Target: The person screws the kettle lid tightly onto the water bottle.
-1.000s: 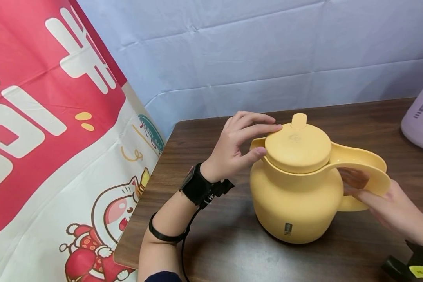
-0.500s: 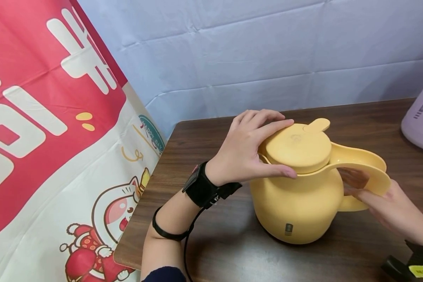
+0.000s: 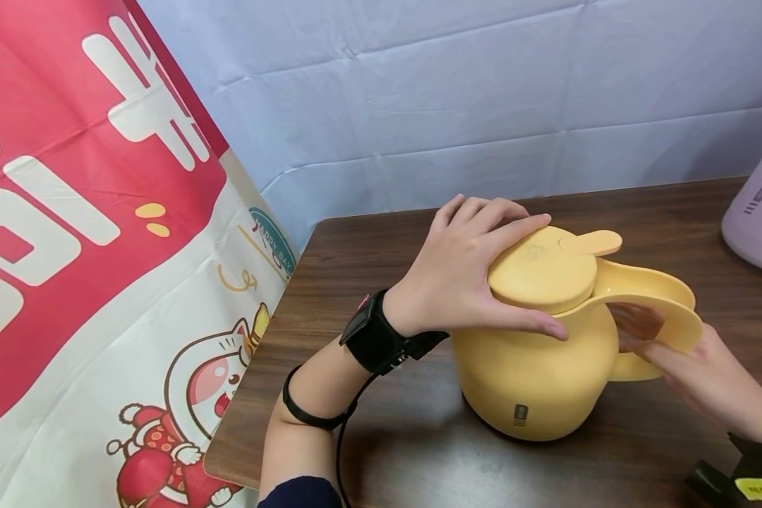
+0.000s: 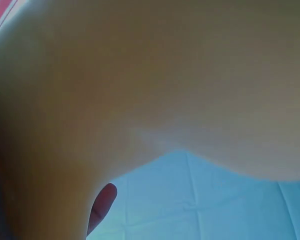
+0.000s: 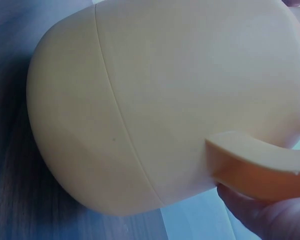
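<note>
A yellow thermos jug (image 3: 533, 381) stands upright on the wooden table. Its round lid (image 3: 542, 271) has a tab (image 3: 592, 243) that points right, over the handle side. My left hand (image 3: 460, 279) grips the lid from the left, fingers over its far edge and thumb stretched along the front of the neck. On the right, my right hand (image 3: 705, 370) holds the looped handle (image 3: 663, 296); part of its fingers is hidden behind it. The jug's body (image 4: 155, 90) fills most of the left wrist view. In the right wrist view, the handle's lower end (image 5: 260, 157) joins the body.
A pale purple jug-like vessel (image 3: 758, 215) stands at the right edge of the table (image 3: 368, 254). Behind hangs a light blue cloth (image 3: 457, 92), and a red and white printed banner (image 3: 101, 233) hangs at the left. A black cable (image 3: 339, 451) trails from the left wrist.
My left hand has moved right, from touching the lid's edge to gripping round it. The lid's tab has swung from pointing back to pointing right. The right hand stays put on the handle.
</note>
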Demonstrator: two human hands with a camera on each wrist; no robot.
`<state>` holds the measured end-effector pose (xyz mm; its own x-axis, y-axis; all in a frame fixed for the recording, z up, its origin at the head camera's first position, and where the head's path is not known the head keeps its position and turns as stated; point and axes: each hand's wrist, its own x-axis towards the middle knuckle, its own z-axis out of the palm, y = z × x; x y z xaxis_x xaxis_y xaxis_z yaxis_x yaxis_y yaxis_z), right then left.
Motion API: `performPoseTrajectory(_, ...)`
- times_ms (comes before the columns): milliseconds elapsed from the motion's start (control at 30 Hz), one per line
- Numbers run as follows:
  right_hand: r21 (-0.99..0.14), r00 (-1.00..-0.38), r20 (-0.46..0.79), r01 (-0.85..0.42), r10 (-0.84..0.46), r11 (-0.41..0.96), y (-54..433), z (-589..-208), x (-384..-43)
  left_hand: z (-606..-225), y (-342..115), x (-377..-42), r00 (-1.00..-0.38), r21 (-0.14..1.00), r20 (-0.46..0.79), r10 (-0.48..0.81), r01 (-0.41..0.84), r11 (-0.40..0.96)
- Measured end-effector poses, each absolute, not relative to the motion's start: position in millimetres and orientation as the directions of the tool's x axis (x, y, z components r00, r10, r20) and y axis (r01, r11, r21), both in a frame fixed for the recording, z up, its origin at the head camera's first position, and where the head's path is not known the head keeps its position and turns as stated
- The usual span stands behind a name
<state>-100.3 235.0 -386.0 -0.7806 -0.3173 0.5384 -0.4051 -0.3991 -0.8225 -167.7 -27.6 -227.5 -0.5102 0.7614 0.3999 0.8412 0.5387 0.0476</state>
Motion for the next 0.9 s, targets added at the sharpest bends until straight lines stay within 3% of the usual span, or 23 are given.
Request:
performPoseTrajectory(600, -0.825, -0.777, 0.531, -0.383, -0.337, -0.416, 240.2, -388.9, -110.9, -222.7, -20.7, -173.1, -0.512, 0.030, 0.334, 0.792, 0.845, 0.534)
performPoseTrajectory(900, -0.824, -0.776, 0.531, -0.379, -0.341, -0.421, 241.0, -387.5, -116.4, -217.3, -20.3, -179.5, -0.499, 0.173, 0.221, 0.838, 0.865, 0.470)
